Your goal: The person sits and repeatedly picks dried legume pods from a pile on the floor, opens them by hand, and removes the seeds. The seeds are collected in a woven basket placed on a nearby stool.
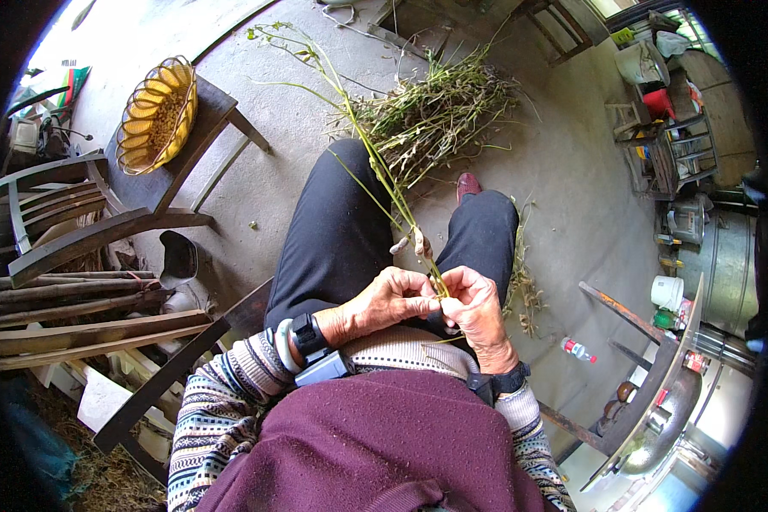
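In front of my lap, the fingertips of my left hand (390, 296) and my right hand (477, 312) meet on the lower end of a green bean stalk (381, 163). The stalk slants away over my thigh, with thin stems and small leaves at its far tip. A few brownish dry pods (421, 243) hang on it just beyond my fingers. What lies between the fingertips themselves is mostly hidden. On the floor past my knees lies a heap of pulled bean plants (441, 105), green stems mixed with dry brown pods.
At left, a yellow basket (137, 121) with loose beans (166, 125) rests on a dark wooden bench (208, 115). Wooden poles (70, 294) are stacked below it. Plant scraps (525, 288) lie beside my right leg. A plastic bottle (578, 350) is on the floor near a wooden frame (640, 397).
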`<state>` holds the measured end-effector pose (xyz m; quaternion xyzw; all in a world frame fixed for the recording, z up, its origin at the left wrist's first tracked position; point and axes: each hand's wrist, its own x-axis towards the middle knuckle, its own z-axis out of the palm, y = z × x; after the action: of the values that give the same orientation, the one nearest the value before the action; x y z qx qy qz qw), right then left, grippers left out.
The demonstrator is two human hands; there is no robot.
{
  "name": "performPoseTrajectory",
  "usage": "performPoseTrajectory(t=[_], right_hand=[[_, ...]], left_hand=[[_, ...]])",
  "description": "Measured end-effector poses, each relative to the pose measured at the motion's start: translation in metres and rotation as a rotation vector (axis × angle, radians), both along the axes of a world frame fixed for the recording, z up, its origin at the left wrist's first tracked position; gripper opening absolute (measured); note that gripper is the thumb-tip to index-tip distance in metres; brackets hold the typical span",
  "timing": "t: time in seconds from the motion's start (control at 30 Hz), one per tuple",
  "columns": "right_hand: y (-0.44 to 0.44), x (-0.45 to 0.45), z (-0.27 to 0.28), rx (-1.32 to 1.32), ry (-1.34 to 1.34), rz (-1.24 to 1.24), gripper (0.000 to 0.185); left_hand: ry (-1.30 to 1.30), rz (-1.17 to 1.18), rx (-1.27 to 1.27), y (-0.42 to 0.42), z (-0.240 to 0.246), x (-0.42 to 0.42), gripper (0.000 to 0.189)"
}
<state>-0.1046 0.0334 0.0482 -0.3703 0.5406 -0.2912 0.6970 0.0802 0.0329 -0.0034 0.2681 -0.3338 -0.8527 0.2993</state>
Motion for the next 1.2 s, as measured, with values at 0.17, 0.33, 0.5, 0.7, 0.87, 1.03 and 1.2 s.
performPoseTrajectory(t=[0.17, 0.33, 0.5, 0.7, 0.87, 1.03, 1.2], right_hand=[[0.001, -0.002, 0.006, -0.009, 0.044, 0.011, 0.016], [0.004, -0.001, 0.006, -0.084, 0.1, 0.03, 0.016], [0.004, 0.002, -0.002, -0.178, 0.164, 0.061, 0.015], [0.006, 0.004, -0.008, -0.251, 0.267, 0.095, 0.017], [0.005, 0.008, -0.003, -0.386, 0.406, 0.135, 0.019], [0.001, 0.015, 0.012, -0.545, 0.549, 0.195, 0.018], [-0.001, 0.02, 0.023, -0.667, 0.647, 0.249, 0.018]], left_hand=[[0.034, -0.06, 0.081, 0.0, 0.007, 0.004, 0.02], [-0.002, -0.094, 0.158, -0.002, 0.011, 0.003, 0.02], [-0.232, -0.062, -0.115, -0.006, 0.01, 0.002, 0.022], [-0.399, 0.047, -0.325, -0.006, 0.005, -0.002, 0.022], [-0.276, 0.148, -0.331, -0.006, 0.006, -0.009, 0.016], [-0.263, 0.153, -0.296, -0.007, 0.001, -0.01, 0.015], [-0.187, 0.138, -0.182, -0.006, -0.003, -0.008, 0.014]])
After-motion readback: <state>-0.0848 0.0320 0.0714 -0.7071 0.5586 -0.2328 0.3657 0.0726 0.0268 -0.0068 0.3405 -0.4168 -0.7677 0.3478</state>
